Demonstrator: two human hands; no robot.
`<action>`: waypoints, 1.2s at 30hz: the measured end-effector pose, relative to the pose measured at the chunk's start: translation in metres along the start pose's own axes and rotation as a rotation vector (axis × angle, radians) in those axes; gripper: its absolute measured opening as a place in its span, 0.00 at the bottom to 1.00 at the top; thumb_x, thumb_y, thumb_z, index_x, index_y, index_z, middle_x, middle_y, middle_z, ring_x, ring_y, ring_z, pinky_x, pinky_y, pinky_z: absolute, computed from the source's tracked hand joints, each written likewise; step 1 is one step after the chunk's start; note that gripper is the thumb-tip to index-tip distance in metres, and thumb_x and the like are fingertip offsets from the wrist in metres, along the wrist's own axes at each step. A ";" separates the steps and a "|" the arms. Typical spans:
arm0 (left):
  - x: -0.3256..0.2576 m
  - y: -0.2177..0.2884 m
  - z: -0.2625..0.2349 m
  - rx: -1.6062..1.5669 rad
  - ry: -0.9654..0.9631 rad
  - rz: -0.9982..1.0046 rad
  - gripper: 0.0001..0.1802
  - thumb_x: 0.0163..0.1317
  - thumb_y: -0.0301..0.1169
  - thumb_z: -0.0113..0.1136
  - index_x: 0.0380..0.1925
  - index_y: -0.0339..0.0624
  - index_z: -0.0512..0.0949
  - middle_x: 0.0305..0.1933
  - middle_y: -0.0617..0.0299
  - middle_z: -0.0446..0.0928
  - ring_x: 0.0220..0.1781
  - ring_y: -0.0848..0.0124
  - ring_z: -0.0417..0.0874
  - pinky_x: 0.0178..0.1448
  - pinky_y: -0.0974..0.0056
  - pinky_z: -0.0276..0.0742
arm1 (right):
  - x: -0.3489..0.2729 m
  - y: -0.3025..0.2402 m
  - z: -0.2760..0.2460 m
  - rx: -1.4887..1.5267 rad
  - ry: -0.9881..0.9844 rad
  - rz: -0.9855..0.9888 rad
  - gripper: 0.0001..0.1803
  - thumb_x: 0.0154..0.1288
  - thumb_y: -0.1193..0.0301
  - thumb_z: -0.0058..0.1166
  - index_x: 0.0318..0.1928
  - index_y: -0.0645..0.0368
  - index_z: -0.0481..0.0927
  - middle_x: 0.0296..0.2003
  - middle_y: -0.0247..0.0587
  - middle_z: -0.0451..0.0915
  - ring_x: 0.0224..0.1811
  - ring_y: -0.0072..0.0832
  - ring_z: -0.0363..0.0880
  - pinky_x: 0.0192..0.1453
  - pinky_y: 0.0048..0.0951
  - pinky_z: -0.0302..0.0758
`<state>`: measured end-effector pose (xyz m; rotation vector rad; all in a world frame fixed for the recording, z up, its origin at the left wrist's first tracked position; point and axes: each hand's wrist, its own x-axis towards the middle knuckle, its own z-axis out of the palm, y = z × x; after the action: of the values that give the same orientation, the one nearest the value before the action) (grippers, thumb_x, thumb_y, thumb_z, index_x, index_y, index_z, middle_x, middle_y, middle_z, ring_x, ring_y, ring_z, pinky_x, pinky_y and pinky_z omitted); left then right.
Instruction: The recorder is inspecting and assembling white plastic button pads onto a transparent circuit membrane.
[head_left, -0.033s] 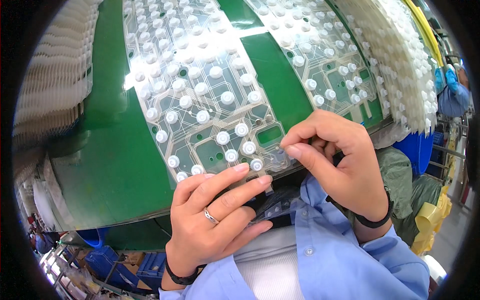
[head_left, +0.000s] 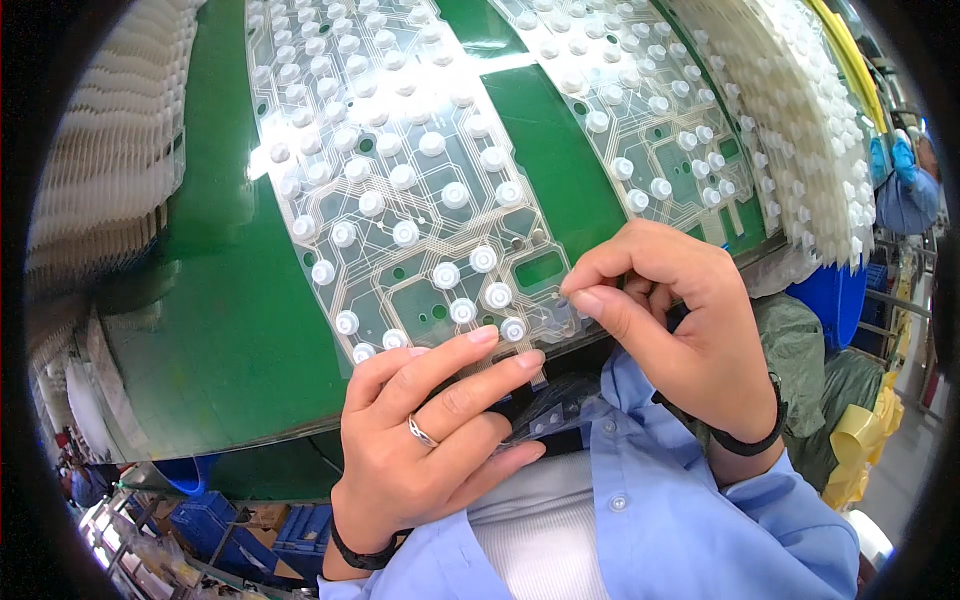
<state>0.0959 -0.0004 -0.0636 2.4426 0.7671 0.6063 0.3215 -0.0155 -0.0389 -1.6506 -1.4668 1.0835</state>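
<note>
A clear flexible circuit sheet with pale printed traces and several white rubber domes lies flat on the green tabletop. My left hand is open, its fingers spread; the fingertips rest over the sheet's near edge, beside the closest domes. At the near right corner of the same sheet, thumb and index finger of my right hand are pinched together. A small clear bit of film shows by those fingertips, but whether it is part of the sheet I cannot tell. The right hand's other fingers are curled.
A second domed circuit sheet lies to the right. Stacked sheets stand at the far left, and a domed stack at the right. Past the table's edge are a blue bin, blue crates and another person.
</note>
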 end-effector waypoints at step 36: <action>0.000 0.007 -0.001 0.101 -0.074 -0.023 0.17 0.46 0.46 0.71 0.18 0.52 0.74 0.57 0.69 0.81 0.59 0.63 0.75 0.56 0.58 0.62 | -0.006 0.000 0.008 -0.232 0.030 -0.142 0.13 0.55 0.84 0.62 0.42 0.62 0.81 0.30 0.32 0.74 0.20 0.12 0.63 0.24 0.16 0.59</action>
<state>0.0976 -0.0048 -0.0588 2.5290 0.8129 0.4765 0.3142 -0.0220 -0.0419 -1.6800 -1.7148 0.8323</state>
